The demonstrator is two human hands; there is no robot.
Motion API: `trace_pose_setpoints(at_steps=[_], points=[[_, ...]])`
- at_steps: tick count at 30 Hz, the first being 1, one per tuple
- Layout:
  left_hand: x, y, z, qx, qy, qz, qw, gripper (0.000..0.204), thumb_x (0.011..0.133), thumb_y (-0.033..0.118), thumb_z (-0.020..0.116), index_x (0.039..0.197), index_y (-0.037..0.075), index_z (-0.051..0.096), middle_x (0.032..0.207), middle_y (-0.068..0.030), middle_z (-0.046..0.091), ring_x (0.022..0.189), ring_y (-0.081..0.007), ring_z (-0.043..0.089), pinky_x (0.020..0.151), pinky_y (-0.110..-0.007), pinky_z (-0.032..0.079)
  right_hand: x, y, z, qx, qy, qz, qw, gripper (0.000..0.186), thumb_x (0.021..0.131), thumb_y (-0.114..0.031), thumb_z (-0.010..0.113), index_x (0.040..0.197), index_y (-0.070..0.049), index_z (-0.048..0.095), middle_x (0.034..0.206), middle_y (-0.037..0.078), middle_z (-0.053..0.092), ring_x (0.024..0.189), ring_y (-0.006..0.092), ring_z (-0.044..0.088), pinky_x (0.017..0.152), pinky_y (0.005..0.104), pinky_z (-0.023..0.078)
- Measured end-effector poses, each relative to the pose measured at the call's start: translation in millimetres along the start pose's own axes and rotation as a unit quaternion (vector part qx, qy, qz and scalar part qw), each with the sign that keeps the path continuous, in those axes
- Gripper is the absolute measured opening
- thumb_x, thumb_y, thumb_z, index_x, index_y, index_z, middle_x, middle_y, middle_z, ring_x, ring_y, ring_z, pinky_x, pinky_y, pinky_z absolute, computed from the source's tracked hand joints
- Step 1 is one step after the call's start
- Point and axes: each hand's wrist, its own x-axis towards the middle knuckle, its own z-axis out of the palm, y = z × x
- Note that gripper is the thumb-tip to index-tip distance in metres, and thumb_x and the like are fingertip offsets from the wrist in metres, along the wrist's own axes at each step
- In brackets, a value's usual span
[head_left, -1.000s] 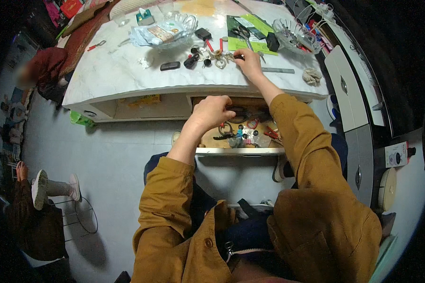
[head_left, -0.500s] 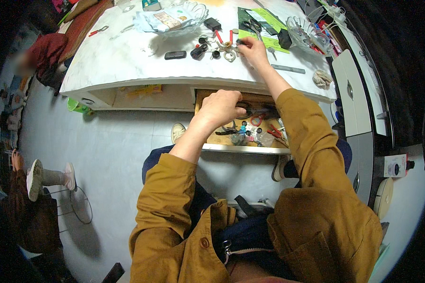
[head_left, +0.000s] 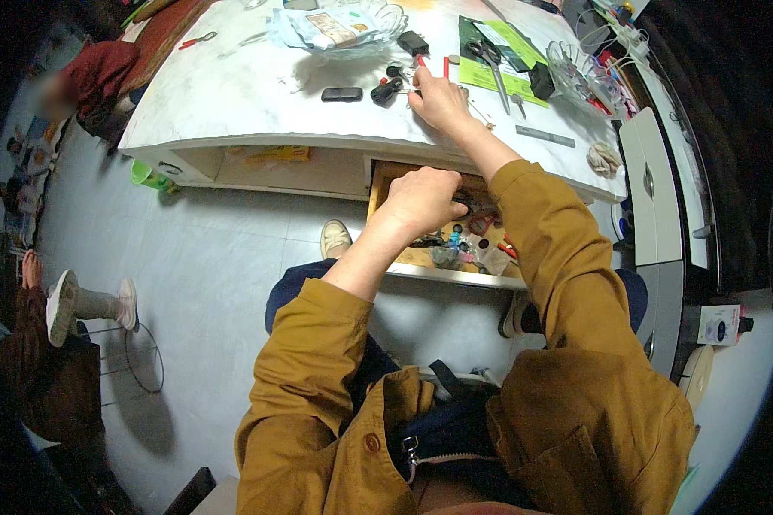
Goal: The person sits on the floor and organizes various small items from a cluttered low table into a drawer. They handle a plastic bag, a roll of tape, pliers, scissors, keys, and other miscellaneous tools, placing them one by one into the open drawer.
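My left hand [head_left: 421,199] hovers over the open wooden drawer [head_left: 451,275] of small tools and parts, fingers loosely curled, thumb apart, nothing visible in it. On the white marble-look desk [head_left: 197,94], my right hand [head_left: 438,103] is closed at a cluster of black fobs [head_left: 386,91] and metal pieces; what its fingertips grip is hidden. A black oblong case [head_left: 342,93] lies to the left. Scissors [head_left: 497,73] lie on a green sheet [head_left: 477,79], with a grey metal bar [head_left: 545,136] nearer the right edge.
Glass dishes, one with a pale packet [head_left: 318,27], one holding tools [head_left: 588,90], stand on the desk near a crumpled cloth [head_left: 604,159]. A person in maroon [head_left: 103,77] is at left; another person's legs [head_left: 94,305] rest over a wire stool [head_left: 146,369]. A cabinet [head_left: 648,184] stands right.
My right hand has moved left and slightly toward me, across the metal pieces. My left hand has shifted a little right and up in the picture, still over the drawer.
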Motion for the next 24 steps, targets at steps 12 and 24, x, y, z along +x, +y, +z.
trace_pose_setpoints(at_steps=[12, 24], points=[[-7, -3, -4, -0.032, 0.010, -0.010, 0.999, 0.037, 0.083, 0.034, 0.068, 0.112, 0.011, 0.065, 0.100, -0.0125, 0.070, 0.099, -0.0320, 0.066, 0.085, -0.044, 0.052, 19, 6, -18, 0.601, -0.096, 0.314, 0.729, 0.027, 0.095, -0.020, 0.053, 0.113, 0.000, 0.057, 0.094, 0.018, 0.067, 0.071, 0.0165, 0.065, 0.043, 0.0231, 0.042], [-15, -13, -9, -0.032, 0.033, 0.001, 0.999, 0.032, 0.083, 0.034, 0.067, 0.105, 0.010, 0.065, 0.098, -0.0156, 0.069, 0.095, -0.0350, 0.065, 0.084, -0.047, 0.052, 30, -29, 26, -0.052, -0.063, -0.079, 0.994, 0.041, 0.074, -0.010, 0.067, 0.114, -0.019, 0.069, 0.100, 0.017, 0.069, 0.095, 0.0344, 0.066, 0.081, 0.0433, 0.053]])
